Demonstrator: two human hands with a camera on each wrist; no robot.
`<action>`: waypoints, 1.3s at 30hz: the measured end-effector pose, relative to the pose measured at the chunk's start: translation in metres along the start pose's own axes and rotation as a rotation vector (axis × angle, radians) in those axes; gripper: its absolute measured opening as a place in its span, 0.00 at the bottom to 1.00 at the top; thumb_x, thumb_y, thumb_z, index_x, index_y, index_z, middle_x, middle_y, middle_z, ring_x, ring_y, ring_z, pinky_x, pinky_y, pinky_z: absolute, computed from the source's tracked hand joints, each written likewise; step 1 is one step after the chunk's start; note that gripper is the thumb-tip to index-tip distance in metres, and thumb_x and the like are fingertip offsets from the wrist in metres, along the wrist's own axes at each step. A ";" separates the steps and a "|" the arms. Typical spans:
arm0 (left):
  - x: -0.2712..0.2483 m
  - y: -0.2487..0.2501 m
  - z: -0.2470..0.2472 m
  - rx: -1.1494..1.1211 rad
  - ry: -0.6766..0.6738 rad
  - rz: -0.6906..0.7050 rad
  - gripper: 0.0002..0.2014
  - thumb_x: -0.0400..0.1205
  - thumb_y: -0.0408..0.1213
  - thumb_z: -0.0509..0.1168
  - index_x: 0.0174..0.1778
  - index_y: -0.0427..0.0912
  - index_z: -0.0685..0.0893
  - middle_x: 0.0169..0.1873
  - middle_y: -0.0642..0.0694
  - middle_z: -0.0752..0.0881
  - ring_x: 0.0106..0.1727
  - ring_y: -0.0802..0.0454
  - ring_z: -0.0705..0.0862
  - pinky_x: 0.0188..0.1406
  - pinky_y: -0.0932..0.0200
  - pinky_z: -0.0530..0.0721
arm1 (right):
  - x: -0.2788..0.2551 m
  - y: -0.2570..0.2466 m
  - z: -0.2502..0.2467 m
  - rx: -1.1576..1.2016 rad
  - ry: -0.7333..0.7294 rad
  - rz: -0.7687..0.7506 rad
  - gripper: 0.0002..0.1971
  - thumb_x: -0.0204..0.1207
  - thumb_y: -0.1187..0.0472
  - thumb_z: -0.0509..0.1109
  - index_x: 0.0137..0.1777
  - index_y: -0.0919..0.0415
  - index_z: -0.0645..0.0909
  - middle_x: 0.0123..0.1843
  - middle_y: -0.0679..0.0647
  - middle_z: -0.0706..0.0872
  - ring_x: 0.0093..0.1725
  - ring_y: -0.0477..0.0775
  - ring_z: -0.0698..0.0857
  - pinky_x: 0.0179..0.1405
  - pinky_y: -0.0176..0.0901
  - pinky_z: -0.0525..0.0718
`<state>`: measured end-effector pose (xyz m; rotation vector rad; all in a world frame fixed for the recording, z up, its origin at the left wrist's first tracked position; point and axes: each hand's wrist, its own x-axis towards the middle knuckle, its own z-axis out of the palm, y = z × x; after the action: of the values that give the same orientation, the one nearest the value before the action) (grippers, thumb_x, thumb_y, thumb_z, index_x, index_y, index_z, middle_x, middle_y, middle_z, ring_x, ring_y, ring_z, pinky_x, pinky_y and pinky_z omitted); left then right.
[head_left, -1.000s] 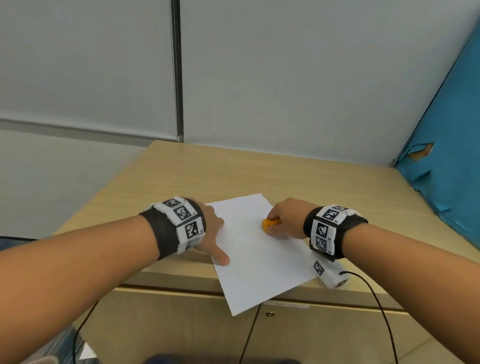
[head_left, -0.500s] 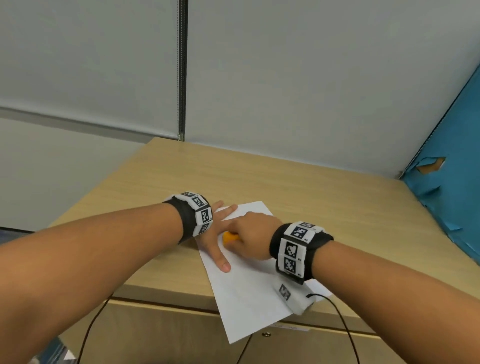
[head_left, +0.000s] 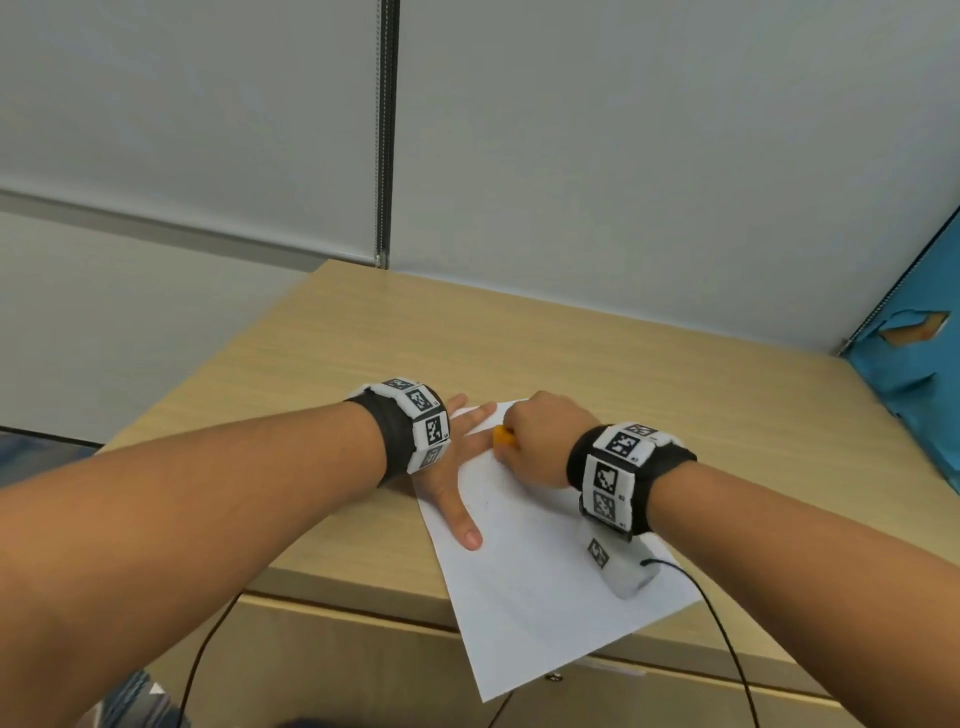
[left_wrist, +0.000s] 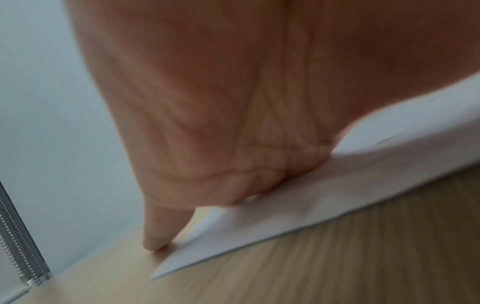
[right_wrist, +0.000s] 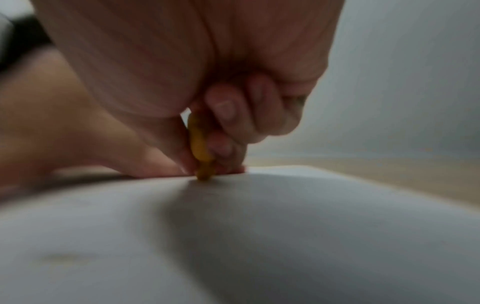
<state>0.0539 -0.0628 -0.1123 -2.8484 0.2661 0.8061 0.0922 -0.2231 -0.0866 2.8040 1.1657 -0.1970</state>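
Fingers (right_wrist: 226, 111) of the right hand (head_left: 540, 441) are curled tight, pinching a small orange piece (head_left: 505, 435) against the thumb (eraser or crayon, can't tell). Its tip is pressed onto the white sheet (head_left: 545, 587) close to the far-left corner. Left hand (head_left: 452, 470) lies flat just beside it with fingers straight and spread, gripping nothing. Its palm and thumb are on the sheet's left edge, and one fingertip sits on bare table (head_left: 597, 353) just off the corner. The sheet lies skewed, with its near corner hanging past the table's front edge. Risks from here: the rubbing is right by the corner, so a stroke toward the edge could buckle or tear the paper; only the left edge is pinned, so a hard sideways stroke could pivot the sheet and pull the overhang further off; the piece is short, so fingertips may scrape the paper instead
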 end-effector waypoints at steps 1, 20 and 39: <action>-0.001 0.001 -0.001 0.006 -0.010 -0.002 0.74 0.43 0.89 0.60 0.80 0.69 0.26 0.82 0.54 0.22 0.83 0.38 0.25 0.78 0.20 0.41 | -0.005 -0.009 0.002 0.013 -0.021 -0.068 0.16 0.83 0.48 0.60 0.51 0.58 0.82 0.41 0.53 0.82 0.42 0.57 0.83 0.44 0.48 0.84; -0.003 0.001 0.000 0.000 0.018 -0.007 0.74 0.43 0.88 0.61 0.77 0.70 0.23 0.83 0.53 0.24 0.84 0.38 0.26 0.79 0.22 0.40 | 0.002 0.002 -0.005 0.021 -0.020 0.052 0.14 0.82 0.49 0.61 0.42 0.58 0.80 0.39 0.54 0.81 0.42 0.59 0.83 0.36 0.45 0.78; -0.005 0.004 -0.002 -0.008 -0.003 -0.008 0.72 0.49 0.85 0.66 0.77 0.69 0.22 0.82 0.52 0.23 0.83 0.38 0.25 0.79 0.22 0.40 | 0.000 0.007 -0.007 0.016 -0.083 0.058 0.15 0.83 0.47 0.59 0.44 0.57 0.81 0.44 0.55 0.84 0.43 0.58 0.84 0.41 0.47 0.82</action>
<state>0.0500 -0.0660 -0.1089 -2.8538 0.2515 0.8113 0.0983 -0.2270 -0.0797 2.8097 1.0688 -0.3161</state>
